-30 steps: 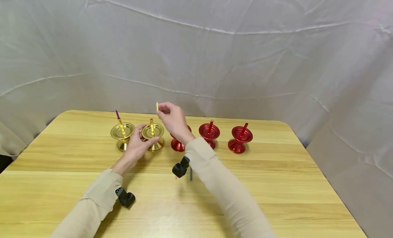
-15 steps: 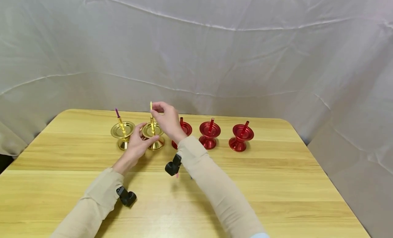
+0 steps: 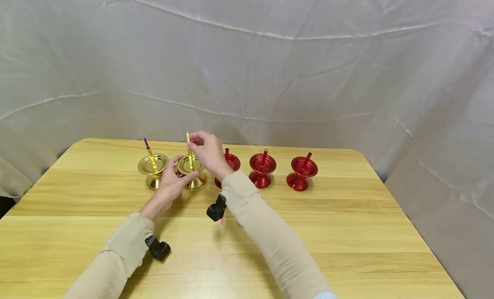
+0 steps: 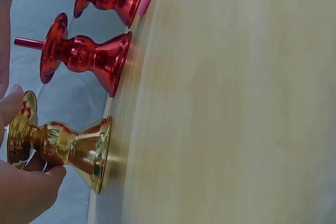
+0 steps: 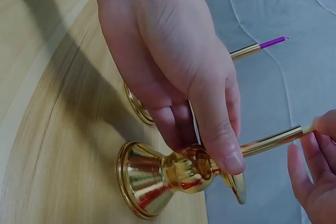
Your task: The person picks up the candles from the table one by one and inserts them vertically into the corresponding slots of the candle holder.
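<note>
Right hand (image 3: 209, 152) is pinching the yellow candle (image 3: 188, 137) between thumb and fingers; left hand (image 3: 172, 182) is curling round the gold holder (image 3: 196, 183), thumb lying by its dish (image 5: 239, 190); the candle is standing at the mouth of the holder's tube (image 5: 273, 141), a pale bit showing between tube and fingers (how deep it is sitting inside, if at all, no view is telling me).

Risks, as I'm judging them: a push going off the tube's line could be bending or snapping something this thin, or jamming it on the rim; a loose fit could be leaving it leaning once I'm letting go; my left grip, sitting high near the dish, could be letting the base rock if I'm pressing sideways; the holder is standing near the far edge of the table (image 3: 347, 230), so a hard shove could be tipping it that way; my right forearm is reaching across close to the nearest red holder (image 4: 81, 53), and a careless withdrawal could be knocking it.

Direction: the candle is pointing wick end up, its long axis running nearly upright, top leaning slightly left in the head view; tube and candle are running roughly in one line.
</note>
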The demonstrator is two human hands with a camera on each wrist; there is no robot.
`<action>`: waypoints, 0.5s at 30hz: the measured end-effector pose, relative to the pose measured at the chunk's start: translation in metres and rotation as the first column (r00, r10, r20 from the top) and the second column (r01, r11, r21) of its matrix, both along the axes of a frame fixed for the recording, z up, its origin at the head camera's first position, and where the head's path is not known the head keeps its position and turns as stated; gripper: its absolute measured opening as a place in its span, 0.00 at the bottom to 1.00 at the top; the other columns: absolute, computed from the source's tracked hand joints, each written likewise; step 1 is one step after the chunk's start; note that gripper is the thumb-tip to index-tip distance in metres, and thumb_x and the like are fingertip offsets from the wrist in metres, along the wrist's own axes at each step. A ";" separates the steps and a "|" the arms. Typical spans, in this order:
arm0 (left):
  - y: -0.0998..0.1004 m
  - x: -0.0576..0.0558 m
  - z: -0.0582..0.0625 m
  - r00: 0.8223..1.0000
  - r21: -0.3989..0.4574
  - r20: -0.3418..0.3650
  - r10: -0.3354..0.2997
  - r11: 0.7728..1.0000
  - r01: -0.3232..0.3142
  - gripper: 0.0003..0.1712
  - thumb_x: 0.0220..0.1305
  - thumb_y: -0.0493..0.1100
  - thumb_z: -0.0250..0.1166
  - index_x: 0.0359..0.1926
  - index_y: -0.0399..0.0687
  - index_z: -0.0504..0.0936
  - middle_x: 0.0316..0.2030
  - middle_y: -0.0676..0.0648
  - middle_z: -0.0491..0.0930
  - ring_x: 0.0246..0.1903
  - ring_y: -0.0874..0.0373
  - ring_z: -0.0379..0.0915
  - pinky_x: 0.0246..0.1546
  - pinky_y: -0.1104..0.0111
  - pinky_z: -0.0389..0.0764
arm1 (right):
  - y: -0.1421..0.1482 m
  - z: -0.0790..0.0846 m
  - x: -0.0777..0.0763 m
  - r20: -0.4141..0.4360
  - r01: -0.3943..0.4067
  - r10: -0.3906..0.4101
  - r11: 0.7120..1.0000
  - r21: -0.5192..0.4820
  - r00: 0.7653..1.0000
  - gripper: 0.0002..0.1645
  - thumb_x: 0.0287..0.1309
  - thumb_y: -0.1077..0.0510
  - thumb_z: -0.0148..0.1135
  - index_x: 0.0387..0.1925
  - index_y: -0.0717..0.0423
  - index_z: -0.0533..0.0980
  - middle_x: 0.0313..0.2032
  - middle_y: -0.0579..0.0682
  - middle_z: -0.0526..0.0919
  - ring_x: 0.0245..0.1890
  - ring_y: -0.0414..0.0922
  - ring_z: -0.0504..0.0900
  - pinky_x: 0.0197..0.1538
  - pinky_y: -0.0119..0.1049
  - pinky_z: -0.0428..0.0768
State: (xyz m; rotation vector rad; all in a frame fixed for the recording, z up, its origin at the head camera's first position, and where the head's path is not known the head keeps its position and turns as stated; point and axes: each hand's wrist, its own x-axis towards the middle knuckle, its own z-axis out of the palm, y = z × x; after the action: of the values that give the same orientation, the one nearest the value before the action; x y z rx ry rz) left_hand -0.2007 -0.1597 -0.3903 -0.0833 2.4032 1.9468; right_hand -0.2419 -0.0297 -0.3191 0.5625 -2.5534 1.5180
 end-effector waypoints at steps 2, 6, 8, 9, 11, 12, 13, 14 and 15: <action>0.000 0.000 -0.001 1.000 0.001 -0.003 0.000 1.000 0.000 0.48 0.65 0.40 0.65 0.74 0.39 0.43 0.60 0.29 0.66 0.60 0.43 0.63 0.60 0.57 0.66 | 0.000 0.000 0.000 -0.003 -0.003 0.003 1.000 0.008 1.000 0.11 0.63 0.63 0.62 0.46 0.62 0.81 0.41 0.53 0.85 0.44 0.43 0.81 0.45 0.26 0.76; -0.001 0.000 -0.002 1.000 0.001 -0.009 -0.002 1.000 0.002 0.49 0.65 0.41 0.65 0.74 0.39 0.43 0.59 0.30 0.67 0.60 0.44 0.64 0.60 0.58 0.66 | -0.001 0.001 -0.001 -0.004 -0.013 0.014 1.000 0.024 1.000 0.12 0.63 0.62 0.62 0.47 0.62 0.81 0.41 0.52 0.85 0.43 0.43 0.81 0.44 0.25 0.76; -0.002 0.000 -0.002 1.000 0.002 -0.008 -0.006 1.000 0.006 0.49 0.65 0.41 0.65 0.74 0.39 0.42 0.60 0.30 0.67 0.59 0.43 0.64 0.60 0.57 0.66 | -0.002 0.001 -0.001 0.004 -0.014 0.014 0.999 0.030 1.000 0.12 0.63 0.62 0.62 0.47 0.61 0.81 0.41 0.52 0.85 0.43 0.43 0.81 0.44 0.25 0.76; -0.002 0.000 -0.002 1.000 0.001 -0.008 -0.007 1.000 0.007 0.49 0.65 0.41 0.65 0.74 0.39 0.42 0.59 0.29 0.67 0.59 0.43 0.64 0.60 0.57 0.66 | -0.002 0.001 -0.001 0.010 -0.012 0.012 0.999 0.033 1.000 0.12 0.63 0.62 0.62 0.47 0.61 0.81 0.41 0.52 0.85 0.43 0.43 0.81 0.43 0.24 0.76; -0.002 0.000 -0.002 1.000 0.000 -0.007 -0.007 1.000 0.007 0.49 0.65 0.41 0.65 0.74 0.38 0.42 0.60 0.29 0.67 0.59 0.43 0.64 0.61 0.57 0.66 | -0.002 0.001 -0.001 0.018 -0.010 0.009 0.999 0.038 1.000 0.12 0.64 0.61 0.62 0.47 0.61 0.81 0.41 0.52 0.85 0.43 0.43 0.81 0.44 0.25 0.76; -0.002 -0.001 -0.002 1.000 -0.001 -0.007 -0.007 1.000 0.007 0.49 0.65 0.41 0.65 0.74 0.39 0.42 0.60 0.29 0.67 0.60 0.43 0.64 0.61 0.57 0.66 | -0.002 0.001 -0.001 0.022 -0.008 0.007 0.999 0.039 1.000 0.12 0.64 0.61 0.62 0.47 0.61 0.81 0.41 0.52 0.85 0.43 0.43 0.81 0.44 0.25 0.76; -0.002 -0.001 -0.002 1.000 -0.002 -0.006 -0.007 1.000 0.007 0.49 0.65 0.41 0.65 0.74 0.38 0.42 0.60 0.29 0.67 0.60 0.43 0.64 0.61 0.57 0.66 | -0.002 0.001 -0.002 0.024 -0.007 0.006 0.999 0.040 1.000 0.12 0.64 0.61 0.62 0.47 0.61 0.80 0.41 0.52 0.85 0.43 0.43 0.81 0.44 0.25 0.76; -0.002 -0.001 -0.002 1.000 0.000 -0.006 -0.007 1.000 0.007 0.49 0.65 0.41 0.65 0.74 0.38 0.42 0.61 0.29 0.67 0.60 0.43 0.64 0.61 0.57 0.66 | -0.002 0.000 -0.002 0.026 -0.005 0.004 0.999 0.040 1.000 0.11 0.64 0.61 0.62 0.47 0.61 0.80 0.41 0.52 0.84 0.43 0.43 0.81 0.44 0.25 0.76; -0.002 -0.001 -0.002 1.000 0.002 -0.007 -0.008 1.000 0.008 0.49 0.65 0.41 0.65 0.74 0.38 0.42 0.61 0.29 0.66 0.60 0.43 0.64 0.61 0.57 0.66 | -0.002 0.000 -0.002 0.025 -0.004 0.003 0.999 0.041 1.000 0.11 0.64 0.61 0.62 0.46 0.61 0.80 0.40 0.52 0.84 0.43 0.43 0.80 0.43 0.25 0.76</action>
State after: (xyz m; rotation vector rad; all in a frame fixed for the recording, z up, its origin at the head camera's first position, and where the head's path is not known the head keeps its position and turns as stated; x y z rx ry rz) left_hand -0.2018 -0.1614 -0.3926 -0.0667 2.4022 1.9486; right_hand -0.2438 -0.0315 -0.3188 0.5572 -2.6086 1.4867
